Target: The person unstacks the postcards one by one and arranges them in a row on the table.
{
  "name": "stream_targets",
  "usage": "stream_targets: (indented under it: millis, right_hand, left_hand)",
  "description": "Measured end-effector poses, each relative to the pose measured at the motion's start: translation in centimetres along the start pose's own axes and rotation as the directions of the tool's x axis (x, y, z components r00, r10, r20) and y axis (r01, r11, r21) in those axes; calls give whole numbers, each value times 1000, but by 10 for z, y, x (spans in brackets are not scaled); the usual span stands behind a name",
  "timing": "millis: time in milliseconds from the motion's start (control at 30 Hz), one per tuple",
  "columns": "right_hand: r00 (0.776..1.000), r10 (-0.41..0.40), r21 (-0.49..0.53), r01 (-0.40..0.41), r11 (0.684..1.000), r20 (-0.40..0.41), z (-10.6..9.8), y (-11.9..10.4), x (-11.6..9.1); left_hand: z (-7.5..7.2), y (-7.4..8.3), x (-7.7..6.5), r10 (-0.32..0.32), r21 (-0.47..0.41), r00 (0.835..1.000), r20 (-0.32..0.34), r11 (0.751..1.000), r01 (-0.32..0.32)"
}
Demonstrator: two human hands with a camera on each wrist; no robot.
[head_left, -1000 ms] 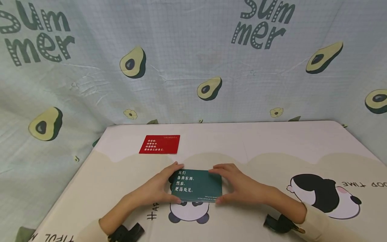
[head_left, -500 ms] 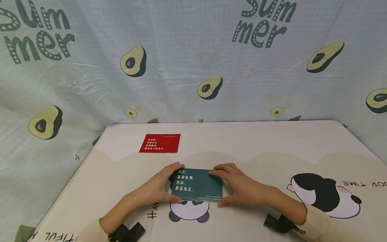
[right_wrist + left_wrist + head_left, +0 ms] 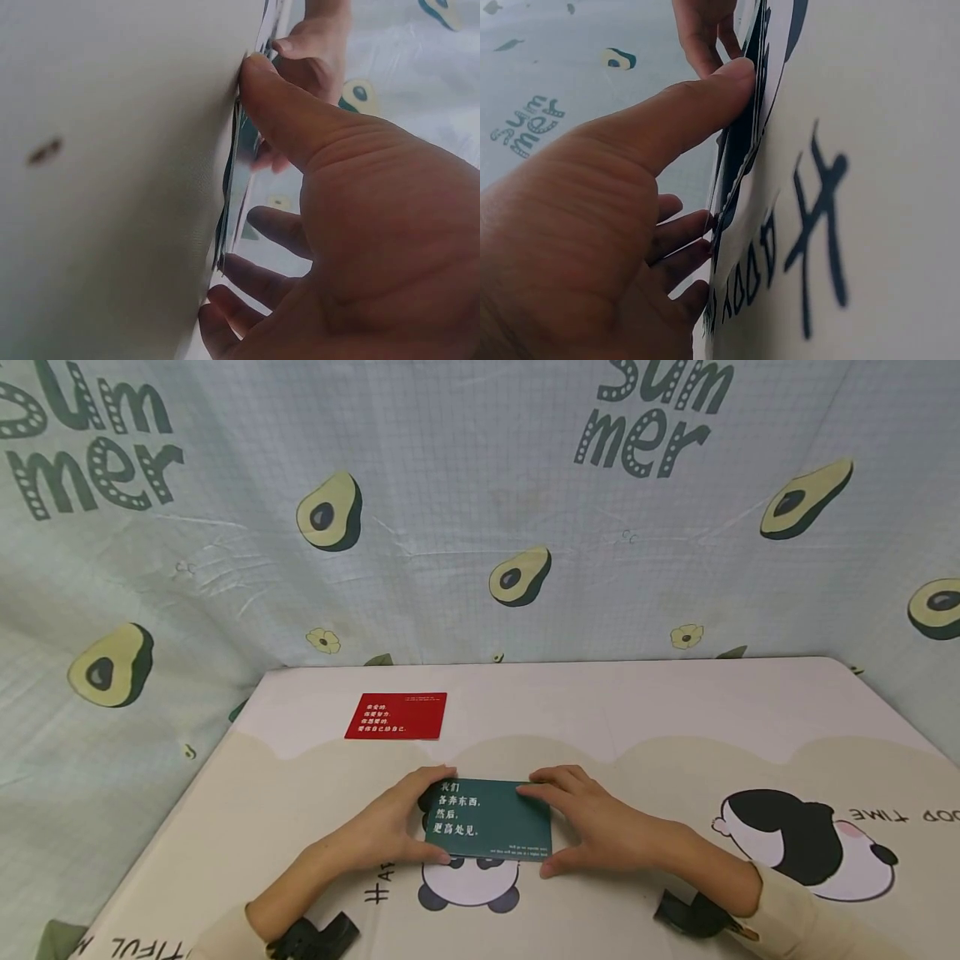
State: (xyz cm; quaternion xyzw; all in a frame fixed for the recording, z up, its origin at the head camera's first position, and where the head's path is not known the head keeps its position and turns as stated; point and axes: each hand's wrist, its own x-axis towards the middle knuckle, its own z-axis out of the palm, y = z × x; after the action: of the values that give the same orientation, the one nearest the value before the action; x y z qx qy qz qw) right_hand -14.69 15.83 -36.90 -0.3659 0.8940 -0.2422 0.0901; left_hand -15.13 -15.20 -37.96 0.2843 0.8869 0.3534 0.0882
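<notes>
In the head view, a dark green card (image 3: 491, 820) with white writing lies over a panda print in the middle of the table. Seen edge-on in the left wrist view, several thin layers make up the stack of cards (image 3: 742, 139) under it. My left hand (image 3: 401, 818) holds the stack at its left end, thumb at the near corner and fingers at the far one. At the right end, my right hand (image 3: 588, 818) grips it the same way, with the index finger over the top far corner. A red card (image 3: 397, 717) with white writing lies apart, farther back.
The pale tabletop (image 3: 615, 760) carries printed animals and letters. Behind it hangs an avocado-patterned cloth (image 3: 420, 460). Black wrist straps (image 3: 693, 914) sit at both forearms.
The right thumb has shifted slightly toward the near side and right at the card's corner. Both hands stay around the stack, and the red card has not moved.
</notes>
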Motion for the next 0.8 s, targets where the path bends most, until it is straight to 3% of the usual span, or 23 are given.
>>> stream_targets:
  millis: [367, 800]
  right_hand:
    - [1000, -1, -9, 1, 1000, -6, 0, -1, 0]
    - [997, 68, 29, -67, 997, -29, -4, -4, 1]
  left_hand:
    - [-2, 1, 0, 3, -39, 1000, -23, 999, -4]
    - [-4, 3, 1, 36, -38, 998, -43, 999, -38]
